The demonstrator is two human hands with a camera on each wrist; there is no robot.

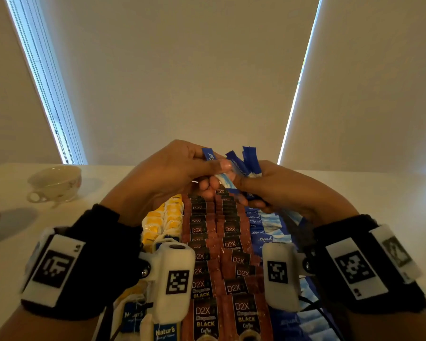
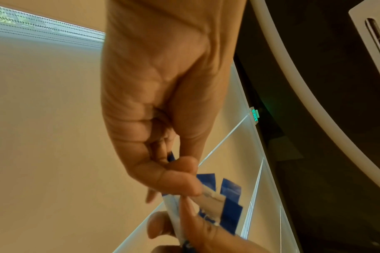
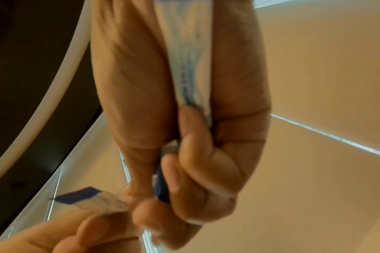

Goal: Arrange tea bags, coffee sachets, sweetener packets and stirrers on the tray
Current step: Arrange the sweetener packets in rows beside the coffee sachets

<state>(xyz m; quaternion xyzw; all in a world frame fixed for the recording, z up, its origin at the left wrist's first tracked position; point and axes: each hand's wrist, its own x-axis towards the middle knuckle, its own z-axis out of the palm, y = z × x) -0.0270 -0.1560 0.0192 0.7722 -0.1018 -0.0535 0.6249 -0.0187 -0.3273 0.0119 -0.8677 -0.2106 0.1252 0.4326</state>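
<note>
1. The left hand [image 1: 172, 166] pinches one slim blue-and-white paper sweetener packet [image 1: 210, 157] between thumb and fingers, held up above the rows.
2. The right hand [image 1: 280, 188] grips a fanned bunch of blue-and-white sweetener packets [image 1: 246, 161] by their lower ends.
3. These packets look light, thin and floppy; they probably slide over each other, so pinching near mid-length should steady them.
4. Below lie rows of brown-and-black foil coffee sachets [image 1: 230, 244], yellow tea bags [image 1: 162, 222] and more blue sweetener packets [image 1: 266, 238].
</note>
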